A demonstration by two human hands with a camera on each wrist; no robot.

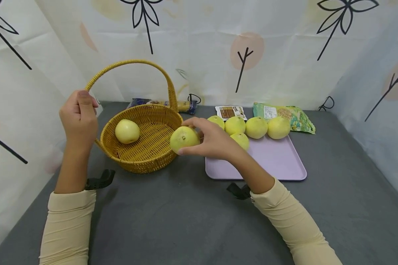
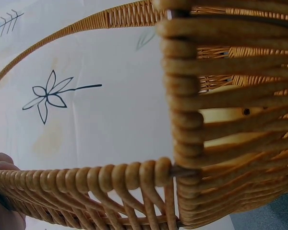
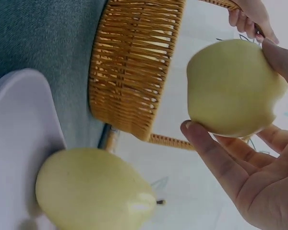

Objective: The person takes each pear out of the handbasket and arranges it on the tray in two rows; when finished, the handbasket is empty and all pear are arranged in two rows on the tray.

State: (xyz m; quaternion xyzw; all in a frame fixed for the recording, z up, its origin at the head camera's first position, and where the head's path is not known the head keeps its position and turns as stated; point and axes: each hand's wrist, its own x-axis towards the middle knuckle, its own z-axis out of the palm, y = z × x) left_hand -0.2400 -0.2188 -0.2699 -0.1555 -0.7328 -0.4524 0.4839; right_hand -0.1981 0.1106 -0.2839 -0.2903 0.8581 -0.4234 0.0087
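My left hand [image 1: 79, 117] grips the left side of the arched handle [image 1: 132, 62] of a yellow woven basket [image 1: 146, 162]. One pale yellow pear [image 1: 127, 131] lies inside, toward the left wall; through the weave it shows partly in the left wrist view. Between thumb and fingers my right hand [image 1: 215, 141] pinches another pear [image 1: 184, 140], raised at the basket's right rim. In the right wrist view this held pear [image 3: 233, 88] appears well above the table, with the basket behind it.
Several pears [image 1: 256, 127] sit along the back and left of a lilac tray [image 1: 275, 162] right of the basket. Behind stand a green packet [image 1: 298, 117], a small white-and-brown sachet [image 1: 231, 112] and a long dark-blue and yellow package [image 1: 185, 107]. A patterned curtain [image 1: 199, 55] closes off the back.
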